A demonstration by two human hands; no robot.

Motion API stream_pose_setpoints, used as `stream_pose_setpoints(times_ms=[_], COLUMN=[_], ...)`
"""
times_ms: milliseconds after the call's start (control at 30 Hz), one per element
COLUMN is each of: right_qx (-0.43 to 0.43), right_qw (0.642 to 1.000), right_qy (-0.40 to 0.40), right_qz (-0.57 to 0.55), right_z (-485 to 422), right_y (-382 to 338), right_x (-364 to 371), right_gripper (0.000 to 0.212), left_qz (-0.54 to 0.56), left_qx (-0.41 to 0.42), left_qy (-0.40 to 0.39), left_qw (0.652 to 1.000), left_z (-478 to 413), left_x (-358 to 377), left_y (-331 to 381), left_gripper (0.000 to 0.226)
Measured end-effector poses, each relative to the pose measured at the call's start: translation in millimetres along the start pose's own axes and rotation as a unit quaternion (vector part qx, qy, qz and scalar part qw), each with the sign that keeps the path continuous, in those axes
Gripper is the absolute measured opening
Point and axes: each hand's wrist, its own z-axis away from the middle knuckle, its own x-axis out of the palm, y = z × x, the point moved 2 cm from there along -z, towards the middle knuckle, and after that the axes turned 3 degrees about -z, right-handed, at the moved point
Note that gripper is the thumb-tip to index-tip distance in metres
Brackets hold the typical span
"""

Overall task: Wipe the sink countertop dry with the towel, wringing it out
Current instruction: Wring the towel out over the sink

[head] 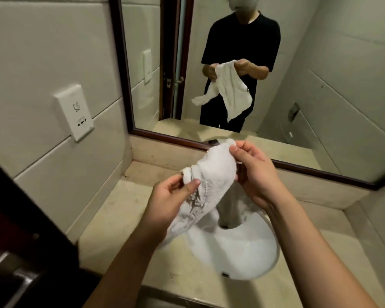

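I see both hands at frame centre, raised above round white ceramic sink basin [236, 252]. Left hand [171, 196] pinches lower-left part of white terry cloth towel [211, 181], thumb on top. Right hand [253, 172] grips towel upper end, fingers curled round it. Towel hangs between hands, loose end drooping over basin. Beige stone sink countertop [111, 216] lies around basin. Dark-framed wall mirror [298, 63] at upper right. White wall socket plate [75, 112] at left.
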Motion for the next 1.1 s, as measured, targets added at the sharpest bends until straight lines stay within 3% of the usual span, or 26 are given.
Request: stream_pose_setpoints(times_ms=[267,400,500,600,700,833,1000,1100], right_qx=[0.003,0.003,0.001,0.047,0.09,0.153,0.297,0.299], right_qw=[0.994,0.99,0.985,0.989,0.98,0.988,0.941,0.941], right_qy=[0.104,0.141,0.17,0.126,0.097,0.021,-0.113,-0.128], right_qz=[0.023,0.002,0.004,-0.063,-0.148,0.009,0.119,0.096], right_z=[-7,-10,-17,-19,-19,1,12,3], right_y=[2,5,10,19,30,73,141,162], right_x=[-51,-63,-69,-73,-79,-54,-4,17], right_gripper=[0.008,0.015,0.009,0.008,0.026,0.01,0.069,0.072], left_qz=[0.019,0.019,0.04,0.046,0.04,0.013,0.015,0.011], left_qx=[0.093,0.132,0.157,0.18,0.183,0.184,0.206,0.207], left_qy=[0.131,0.133,0.135,0.15,0.15,0.141,0.145,0.141], left_qw=[0.987,0.982,0.978,0.971,0.971,0.973,0.968,0.968], left_z=[-30,-39,-44,-48,-50,-48,-46,-45], left_x=[-9,-9,-10,-9,-9,-3,-6,-13], left_y=[23,39,49,61,69,64,73,86], left_gripper=[0.015,0.016,0.019,0.025,0.028,0.029,0.019,0.019])
